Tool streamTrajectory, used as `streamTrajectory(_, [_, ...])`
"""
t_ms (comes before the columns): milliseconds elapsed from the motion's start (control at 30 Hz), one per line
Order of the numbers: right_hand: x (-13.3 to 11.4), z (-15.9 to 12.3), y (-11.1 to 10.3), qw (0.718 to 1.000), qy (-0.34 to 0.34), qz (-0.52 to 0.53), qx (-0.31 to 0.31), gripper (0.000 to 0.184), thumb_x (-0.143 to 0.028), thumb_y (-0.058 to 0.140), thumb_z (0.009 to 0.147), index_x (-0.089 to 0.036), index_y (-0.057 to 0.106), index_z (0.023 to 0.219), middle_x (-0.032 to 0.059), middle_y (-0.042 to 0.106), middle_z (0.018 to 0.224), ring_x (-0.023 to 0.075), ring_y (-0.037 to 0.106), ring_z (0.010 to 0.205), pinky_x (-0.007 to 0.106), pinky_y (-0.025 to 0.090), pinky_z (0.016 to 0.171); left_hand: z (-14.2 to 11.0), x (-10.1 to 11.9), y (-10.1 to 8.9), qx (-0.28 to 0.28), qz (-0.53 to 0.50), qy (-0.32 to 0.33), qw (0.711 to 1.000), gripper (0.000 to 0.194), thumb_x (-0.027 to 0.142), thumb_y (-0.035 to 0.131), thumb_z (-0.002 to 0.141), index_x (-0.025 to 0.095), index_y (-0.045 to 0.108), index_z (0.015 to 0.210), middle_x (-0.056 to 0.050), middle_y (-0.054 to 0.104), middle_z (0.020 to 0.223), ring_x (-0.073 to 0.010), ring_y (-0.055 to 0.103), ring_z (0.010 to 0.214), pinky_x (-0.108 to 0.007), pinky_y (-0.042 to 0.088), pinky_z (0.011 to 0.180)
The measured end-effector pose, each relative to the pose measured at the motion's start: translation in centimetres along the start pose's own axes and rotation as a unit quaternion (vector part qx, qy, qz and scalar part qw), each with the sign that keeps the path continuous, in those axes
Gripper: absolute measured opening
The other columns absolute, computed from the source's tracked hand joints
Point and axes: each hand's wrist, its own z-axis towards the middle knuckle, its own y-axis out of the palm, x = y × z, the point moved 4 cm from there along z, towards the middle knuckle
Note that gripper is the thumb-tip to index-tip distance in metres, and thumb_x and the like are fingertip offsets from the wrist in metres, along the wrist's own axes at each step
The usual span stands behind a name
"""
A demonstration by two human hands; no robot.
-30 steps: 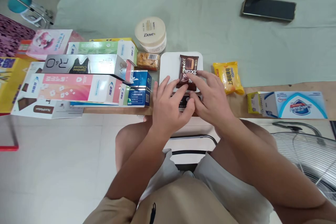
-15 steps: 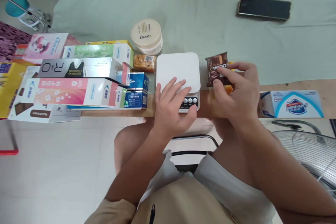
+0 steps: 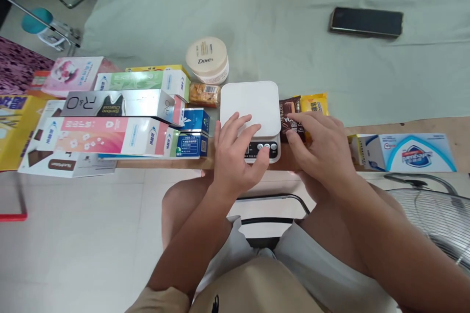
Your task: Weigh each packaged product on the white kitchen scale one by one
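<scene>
A white kitchen scale (image 3: pixel 250 102) stands at the near edge of the wooden table, its platform bare. My left hand (image 3: pixel 237 151) lies on its front with the fingers spread, the thumb by the buttons (image 3: pixel 267 147). My right hand (image 3: pixel 320 149) is just right of the scale, fingertips closed on a brown cocoa snack packet (image 3: pixel 288 113) that lies on the table against the scale's right side. A yellow snack packet (image 3: pixel 316 103) lies partly under and behind the brown one.
Stacked toothpaste boxes (image 3: pixel 110 117) fill the left. A Dove jar (image 3: pixel 207 58) and an orange snack pack (image 3: pixel 204 94) sit behind the scale. A blue-white box (image 3: pixel 407 151) lies right, a phone (image 3: pixel 365 22) on the green cloth. A fan grille (image 3: pixel 436 215) is low right.
My right hand lifted the brown packet off the scale, carried it right, and has now lowered it onto the table beside the scale. My left hand stayed on the scale's front.
</scene>
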Motion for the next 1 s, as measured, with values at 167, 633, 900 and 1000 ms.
streamTrajectory(167, [0.7,0.3,-0.8,0.999,0.02,0.01,0.044,0.026,-0.036,0.054,0.096,-0.025,0.072,0.112,0.0112,0.076,0.118,0.0307,0.071,0.113,0.055,0.052,0.104,-0.1,-0.2,-0.2,0.011,-0.014,0.002,1.0,0.033,0.04,0.054,0.094,0.023,0.07,0.118,-0.013,0.071,0.137,-0.0361,0.06,0.141,-0.064,0.033,0.126])
streamTrajectory(633, [1.9,0.3,0.9,0.997,0.074,0.017,-0.007,0.046,-0.046,0.056,0.095,-0.022,0.062,0.134,0.0198,0.06,0.146,0.0359,0.059,0.138,0.066,0.043,0.119,-0.2,-0.6,-0.6,0.02,-0.032,-0.008,0.999,0.034,0.042,0.054,0.096,0.022,0.07,0.12,-0.014,0.068,0.137,-0.0349,0.06,0.14,-0.063,0.034,0.127])
streamTrajectory(900, [0.4,0.3,-0.2,0.997,0.008,-0.008,0.078,0.037,-0.041,0.053,0.096,-0.025,0.062,0.127,0.0173,0.061,0.144,0.0361,0.058,0.138,0.063,0.047,0.114,0.1,-1.0,-1.0,0.037,-0.038,-0.017,0.998,0.037,0.046,0.051,0.098,0.021,0.07,0.118,-0.015,0.067,0.133,-0.0337,0.061,0.133,-0.06,0.042,0.121])
streamTrajectory(1000, [-2.1,1.3,-0.7,0.994,-0.066,0.014,0.092,0.031,-0.034,0.056,0.094,-0.025,0.063,0.123,0.0163,0.065,0.136,0.0345,0.064,0.13,0.057,0.054,0.107,0.3,-1.3,-1.5,0.049,-0.047,-0.023,0.997,0.04,0.05,0.05,0.1,0.02,0.069,0.118,-0.017,0.066,0.132,-0.0321,0.062,0.131,-0.057,0.047,0.118])
